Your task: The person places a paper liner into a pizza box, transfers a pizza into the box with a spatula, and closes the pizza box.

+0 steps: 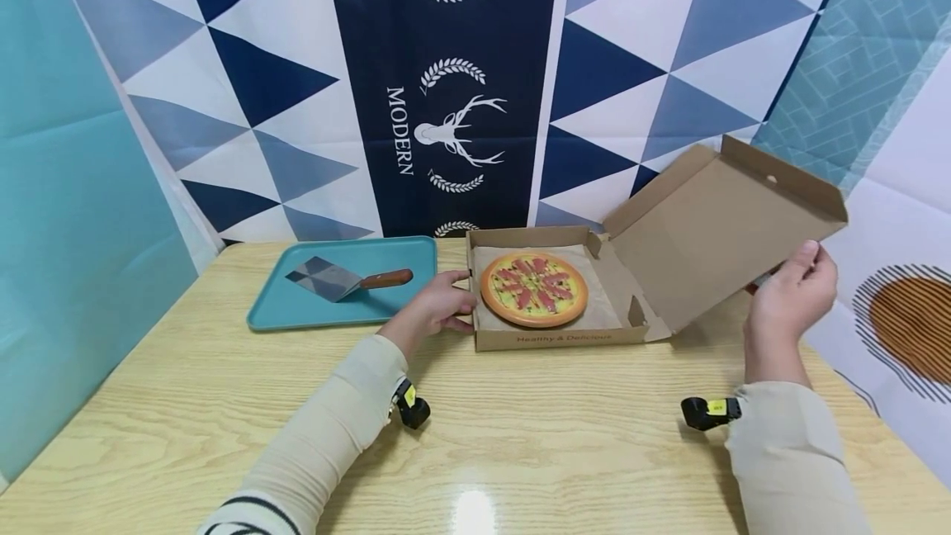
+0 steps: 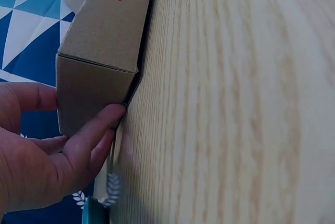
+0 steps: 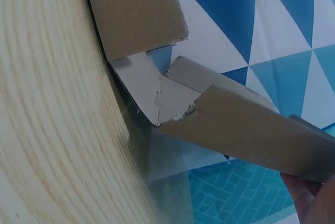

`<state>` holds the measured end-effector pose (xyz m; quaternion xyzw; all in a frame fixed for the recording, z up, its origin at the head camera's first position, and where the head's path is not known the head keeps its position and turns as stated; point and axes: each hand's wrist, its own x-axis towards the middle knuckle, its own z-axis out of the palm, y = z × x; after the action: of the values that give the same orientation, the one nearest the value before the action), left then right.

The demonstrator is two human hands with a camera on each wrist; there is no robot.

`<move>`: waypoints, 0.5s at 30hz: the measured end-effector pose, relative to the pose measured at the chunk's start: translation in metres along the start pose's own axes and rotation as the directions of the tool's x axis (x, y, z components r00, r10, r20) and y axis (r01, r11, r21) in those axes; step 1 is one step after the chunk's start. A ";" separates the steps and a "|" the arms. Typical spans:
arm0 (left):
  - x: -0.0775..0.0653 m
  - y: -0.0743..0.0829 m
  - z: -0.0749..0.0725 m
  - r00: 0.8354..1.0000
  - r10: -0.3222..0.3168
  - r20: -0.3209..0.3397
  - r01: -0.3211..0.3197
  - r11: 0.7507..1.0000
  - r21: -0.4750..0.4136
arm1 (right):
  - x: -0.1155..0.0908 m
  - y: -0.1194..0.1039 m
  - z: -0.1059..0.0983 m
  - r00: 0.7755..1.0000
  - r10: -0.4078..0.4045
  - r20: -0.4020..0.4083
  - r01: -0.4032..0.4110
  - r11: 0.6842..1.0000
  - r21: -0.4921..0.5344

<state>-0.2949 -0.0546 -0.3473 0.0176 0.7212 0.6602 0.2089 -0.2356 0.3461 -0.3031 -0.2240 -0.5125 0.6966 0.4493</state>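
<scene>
An opened cardboard pizza box (image 1: 560,338) stands on the table with a round pizza (image 1: 533,289) on paper inside. My left hand (image 1: 444,304) touches the box's left side wall (image 2: 94,90), fingers spread across it. One fingertip is at the upper edge and another low by the table. At the right, my right hand (image 1: 793,295) grips the edge of the raised lid (image 1: 731,229), thumb on its inner face. The lid tilts out to the right, still joined to the box. The right wrist view catches the lid's side flap (image 3: 246,135) and only part of the hand.
Left of the box lies a teal tray (image 1: 267,312) holding a spatula (image 1: 349,279) with a wooden handle. A patterned cloth (image 1: 446,106) hangs behind the wooden table (image 1: 535,436), and other cloths hang at both sides.
</scene>
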 end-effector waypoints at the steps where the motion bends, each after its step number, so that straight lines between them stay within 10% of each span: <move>1: 0.000 0.000 0.000 1.000 0.000 -0.002 0.000 1.000 0.000 | 0.000 0.000 0.000 1.000 -0.002 0.006 0.002 1.000 -0.017; 15: -0.003 -0.002 0.005 1.000 0.006 -0.013 -0.006 1.000 -0.016 | 0.003 -0.009 -0.004 0.998 0.017 0.062 -0.016 1.000 -0.009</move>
<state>-0.2899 -0.0509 -0.3489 0.0136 0.7174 0.6665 0.2023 -0.2306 0.3513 -0.2957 -0.2082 -0.5273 0.7048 0.4264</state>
